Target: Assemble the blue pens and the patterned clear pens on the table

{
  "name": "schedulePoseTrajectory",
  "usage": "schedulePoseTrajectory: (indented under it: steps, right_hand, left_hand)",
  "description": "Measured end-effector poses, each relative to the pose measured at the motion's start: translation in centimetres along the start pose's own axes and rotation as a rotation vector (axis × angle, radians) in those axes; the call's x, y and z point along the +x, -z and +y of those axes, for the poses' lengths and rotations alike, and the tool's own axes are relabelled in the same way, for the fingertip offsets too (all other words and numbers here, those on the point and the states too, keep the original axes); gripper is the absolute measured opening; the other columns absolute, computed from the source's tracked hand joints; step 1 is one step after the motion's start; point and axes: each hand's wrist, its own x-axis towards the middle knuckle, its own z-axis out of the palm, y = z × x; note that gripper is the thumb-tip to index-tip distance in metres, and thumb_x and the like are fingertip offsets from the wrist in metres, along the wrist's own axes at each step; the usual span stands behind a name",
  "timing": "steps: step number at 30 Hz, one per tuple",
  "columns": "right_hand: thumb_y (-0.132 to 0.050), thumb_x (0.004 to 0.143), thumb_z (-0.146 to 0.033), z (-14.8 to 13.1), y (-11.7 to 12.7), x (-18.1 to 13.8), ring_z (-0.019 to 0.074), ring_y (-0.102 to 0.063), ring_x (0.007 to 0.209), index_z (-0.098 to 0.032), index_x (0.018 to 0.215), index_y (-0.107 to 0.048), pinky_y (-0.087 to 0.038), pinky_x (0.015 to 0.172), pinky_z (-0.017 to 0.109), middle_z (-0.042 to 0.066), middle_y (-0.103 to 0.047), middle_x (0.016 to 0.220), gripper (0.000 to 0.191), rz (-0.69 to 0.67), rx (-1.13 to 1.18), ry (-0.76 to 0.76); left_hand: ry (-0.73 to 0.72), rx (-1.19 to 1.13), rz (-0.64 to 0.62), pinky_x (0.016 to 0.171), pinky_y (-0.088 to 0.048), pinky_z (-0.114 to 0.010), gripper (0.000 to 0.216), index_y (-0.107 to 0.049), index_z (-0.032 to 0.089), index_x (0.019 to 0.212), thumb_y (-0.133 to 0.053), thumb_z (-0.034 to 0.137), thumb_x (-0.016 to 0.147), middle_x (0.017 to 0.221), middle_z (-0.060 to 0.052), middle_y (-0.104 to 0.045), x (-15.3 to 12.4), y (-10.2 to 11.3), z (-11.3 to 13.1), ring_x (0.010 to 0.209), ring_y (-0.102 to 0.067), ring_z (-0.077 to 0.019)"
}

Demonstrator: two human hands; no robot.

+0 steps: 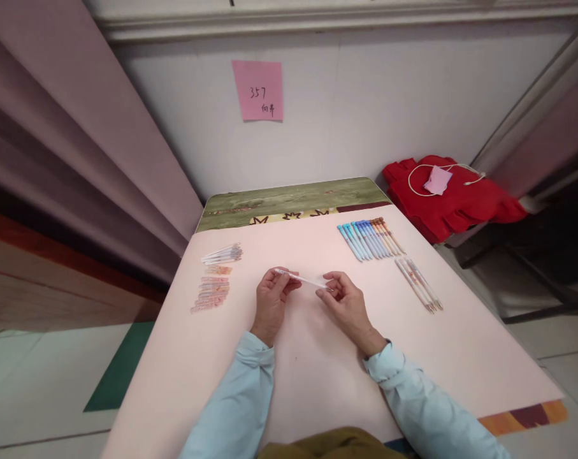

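Observation:
A slim white pen [308, 280] is held crosswise between my two hands above the table. My left hand [272, 293] is closed round its left end, thumb on top. At the other end, the thumb and fingers of my right hand [345, 301] pinch the pen near its tip. Over to the left lie a small pile of white pen-like sticks [222, 254] and a column of pinkish printed pieces [211, 294], with a few orange ones [218, 270] between. On the right, pens with blue and brown tops [369, 239] form a neat row. Several whitish pens [419, 285] lie slanted in front of them.
A pale pink sheet covers most of the table [289, 203], whose green patterned top shows at the far edge. Behind it, a pink note [259, 91] is stuck to the white wall. Red cloth [441, 207] with a white cable sits beyond the right corner. A curtain hangs at left.

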Motion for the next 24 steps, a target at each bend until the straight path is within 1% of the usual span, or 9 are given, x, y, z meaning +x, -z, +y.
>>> schedulePoseTrajectory:
  steps: [4, 7, 10, 12, 15, 18, 20, 22, 24]
  right_hand:
    - [-0.062, 0.086, -0.043, 0.03, -0.02, -0.07, 0.0111, -0.051, 0.052, -0.019, 0.083, -0.062, -0.041, 0.05, 0.021, -0.002, -0.059, 0.063, 0.024, -0.023, -0.042, -0.01]
    - [-0.05, 0.093, -0.046, 0.14, 0.08, -0.14, 0.012, -0.053, 0.05, -0.019, 0.069, -0.062, -0.042, 0.052, 0.023, -0.001, -0.057, 0.055, 0.038, -0.055, -0.044, -0.04]
    - [-0.058, 0.088, -0.046, 0.25, 0.04, -0.1, 0.0122, -0.054, 0.053, -0.019, 0.088, -0.066, -0.044, 0.053, 0.023, -0.001, -0.059, 0.062, 0.028, -0.026, -0.035, -0.008]
    - [-0.068, 0.081, -0.043, 0.29, -0.03, -0.06, 0.0116, -0.053, 0.055, -0.019, 0.1, -0.063, -0.043, 0.053, 0.022, -0.002, -0.061, 0.068, 0.031, -0.002, -0.048, 0.023]
    - [-0.064, 0.084, -0.043, 0.27, -0.01, -0.06, 0.0114, -0.052, 0.054, -0.019, 0.087, -0.063, -0.042, 0.052, 0.022, -0.002, -0.06, 0.064, 0.024, -0.028, -0.08, 0.018]
    - [-0.049, 0.093, -0.046, 0.2, 0.11, -0.11, 0.0122, -0.054, 0.052, -0.019, 0.07, -0.062, -0.042, 0.052, 0.023, 0.0, -0.058, 0.058, 0.038, -0.083, -0.09, -0.021]
    - [-0.052, 0.092, -0.046, 0.17, 0.12, -0.13, 0.0125, -0.054, 0.053, -0.019, 0.076, -0.065, -0.043, 0.054, 0.023, -0.001, -0.058, 0.059, 0.034, -0.08, -0.099, -0.016]
    - [-0.064, 0.084, -0.044, 0.19, 0.02, -0.13, 0.0123, -0.053, 0.055, -0.019, 0.092, -0.065, -0.043, 0.054, 0.023, -0.002, -0.059, 0.064, 0.026, -0.053, -0.106, 0.009]
    - [-0.069, 0.079, -0.041, 0.27, -0.14, -0.14, 0.0117, -0.051, 0.055, -0.02, 0.094, -0.063, -0.042, 0.053, 0.022, -0.003, -0.058, 0.065, 0.027, -0.044, -0.105, 0.029]
  left_hand:
    - [0.0, -0.001, -0.009, 0.075, -0.056, -0.029, 0.019, -0.062, 0.017, 0.088, -0.073, 0.029, 0.079, 0.086, -0.005, -0.07, 0.02, 0.05, -0.07, 0.078, -0.066, -0.0141]
    - [0.004, 0.001, -0.014, 0.075, -0.056, -0.029, 0.02, -0.062, 0.017, 0.088, -0.073, 0.03, 0.078, 0.086, -0.005, -0.069, 0.03, 0.12, -0.11, 0.077, -0.066, -0.0139]
    - [-0.002, -0.002, -0.003, 0.075, -0.055, -0.028, 0.02, -0.062, 0.017, 0.088, -0.073, 0.029, 0.078, 0.086, -0.005, -0.069, 0.05, 0.16, -0.09, 0.077, -0.065, -0.0135]
    - [-0.004, -0.002, 0.0, 0.075, -0.055, -0.028, 0.019, -0.062, 0.017, 0.088, -0.073, 0.029, 0.078, 0.086, -0.005, -0.069, 0.05, 0.14, -0.06, 0.077, -0.065, -0.0133]
    - [-0.003, 0.002, -0.004, 0.075, -0.055, -0.028, 0.02, -0.062, 0.017, 0.088, -0.074, 0.029, 0.078, 0.086, -0.004, -0.069, 0.02, 0.05, -0.02, 0.077, -0.065, -0.0133]
    - [0.0, 0.004, -0.007, 0.074, -0.055, -0.028, 0.021, -0.062, 0.016, 0.089, -0.073, 0.03, 0.078, 0.085, -0.004, -0.069, -0.01, 0.02, 0.02, 0.077, -0.065, -0.0133]
    - [0.002, 0.005, -0.001, 0.074, -0.054, -0.027, 0.021, -0.062, 0.016, 0.089, -0.074, 0.03, 0.078, 0.084, -0.004, -0.069, -0.01, 0.02, 0.05, 0.076, -0.065, -0.0128]
    - [0.003, 0.007, 0.004, 0.074, -0.054, -0.027, 0.022, -0.062, 0.016, 0.088, -0.074, 0.031, 0.077, 0.084, -0.004, -0.069, -0.02, 0.01, 0.07, 0.075, -0.064, -0.0125]
    - [0.004, 0.013, -0.002, 0.073, -0.054, -0.027, 0.023, -0.062, 0.016, 0.088, -0.075, 0.032, 0.076, 0.083, -0.004, -0.068, -0.03, -0.05, 0.07, 0.075, -0.064, -0.0126]
